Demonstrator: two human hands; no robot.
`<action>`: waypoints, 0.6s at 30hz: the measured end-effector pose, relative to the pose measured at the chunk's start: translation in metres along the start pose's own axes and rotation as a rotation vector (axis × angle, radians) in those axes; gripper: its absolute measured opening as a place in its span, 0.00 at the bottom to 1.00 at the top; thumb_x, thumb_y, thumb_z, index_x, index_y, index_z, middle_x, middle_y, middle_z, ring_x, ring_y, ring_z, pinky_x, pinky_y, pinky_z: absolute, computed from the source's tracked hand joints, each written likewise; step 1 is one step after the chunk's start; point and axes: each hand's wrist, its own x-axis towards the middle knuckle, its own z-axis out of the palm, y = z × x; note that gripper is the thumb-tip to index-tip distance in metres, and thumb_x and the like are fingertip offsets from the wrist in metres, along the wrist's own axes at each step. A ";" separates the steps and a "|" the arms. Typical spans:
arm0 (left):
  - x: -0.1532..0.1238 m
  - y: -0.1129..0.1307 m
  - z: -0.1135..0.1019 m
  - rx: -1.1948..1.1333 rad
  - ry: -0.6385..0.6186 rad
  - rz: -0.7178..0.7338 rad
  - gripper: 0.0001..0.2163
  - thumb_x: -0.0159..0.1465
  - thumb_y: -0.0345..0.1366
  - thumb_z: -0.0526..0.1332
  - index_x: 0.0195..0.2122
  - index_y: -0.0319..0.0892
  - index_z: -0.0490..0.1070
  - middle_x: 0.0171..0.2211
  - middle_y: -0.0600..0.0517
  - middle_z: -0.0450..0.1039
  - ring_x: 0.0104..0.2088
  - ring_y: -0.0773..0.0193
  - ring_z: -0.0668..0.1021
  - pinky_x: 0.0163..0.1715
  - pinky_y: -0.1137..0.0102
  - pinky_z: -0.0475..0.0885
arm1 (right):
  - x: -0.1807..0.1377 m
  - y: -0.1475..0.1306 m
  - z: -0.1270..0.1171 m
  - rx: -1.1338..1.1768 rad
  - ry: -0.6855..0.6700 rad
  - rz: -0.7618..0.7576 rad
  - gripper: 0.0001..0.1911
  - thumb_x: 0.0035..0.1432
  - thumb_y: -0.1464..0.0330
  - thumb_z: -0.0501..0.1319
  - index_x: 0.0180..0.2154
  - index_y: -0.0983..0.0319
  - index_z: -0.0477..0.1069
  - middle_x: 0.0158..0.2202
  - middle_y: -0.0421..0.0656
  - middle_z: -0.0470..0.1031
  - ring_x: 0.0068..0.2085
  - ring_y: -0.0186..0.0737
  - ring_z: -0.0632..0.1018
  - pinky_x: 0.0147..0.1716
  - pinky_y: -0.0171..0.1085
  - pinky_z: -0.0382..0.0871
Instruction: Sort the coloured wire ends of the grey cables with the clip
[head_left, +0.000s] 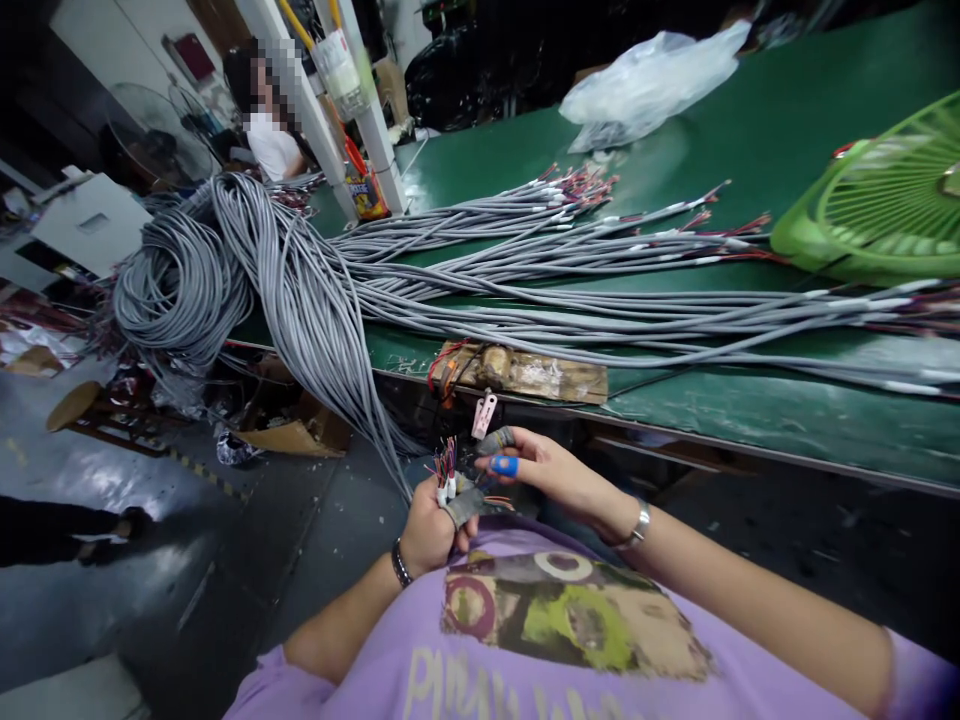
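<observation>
My left hand (435, 530) is closed around the stripped ends of several grey cables, with grey covers on its fingers. Thin coloured wires (448, 458) stick up from the fist, with white bands at their base. A few orange-brown wire ends (498, 502) poke out to its right. Just above and to the right is my right hand (544, 470), a blue wrap on the thumb and a grey cover on the index finger. Its thumb and index finger come together close to the wires; what lies between the tips is too small to make out.
Grey cables (315, 290) lie in long bundles across the green table (675, 410) and droop off its front edge. A wooden block (532, 373) sits at that edge. Beyond are a green fan (885, 200), a plastic bag (652, 85) and a seated person (274, 145).
</observation>
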 end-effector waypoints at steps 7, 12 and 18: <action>0.001 -0.005 -0.001 0.097 -0.089 -0.039 0.12 0.54 0.42 0.62 0.22 0.40 0.64 0.12 0.58 0.65 0.09 0.75 0.61 0.09 0.78 0.53 | 0.004 0.001 0.007 -0.090 -0.019 -0.028 0.12 0.41 0.69 0.67 0.29 0.63 0.67 0.24 0.37 0.71 0.25 0.31 0.70 0.26 0.32 0.64; 0.003 -0.004 -0.001 0.128 -0.152 -0.076 0.10 0.53 0.40 0.63 0.25 0.40 0.65 0.12 0.58 0.65 0.09 0.75 0.61 0.09 0.78 0.53 | 0.006 0.006 0.011 -0.130 -0.018 -0.063 0.10 0.41 0.70 0.66 0.28 0.63 0.68 0.24 0.37 0.71 0.25 0.31 0.70 0.25 0.32 0.64; -0.001 0.008 -0.002 0.122 -0.220 -0.117 0.13 0.50 0.41 0.65 0.19 0.40 0.64 0.10 0.58 0.64 0.08 0.75 0.61 0.08 0.79 0.53 | 0.005 0.007 0.007 -0.027 0.089 -0.070 0.13 0.41 0.65 0.68 0.29 0.63 0.69 0.24 0.38 0.73 0.25 0.32 0.71 0.26 0.32 0.64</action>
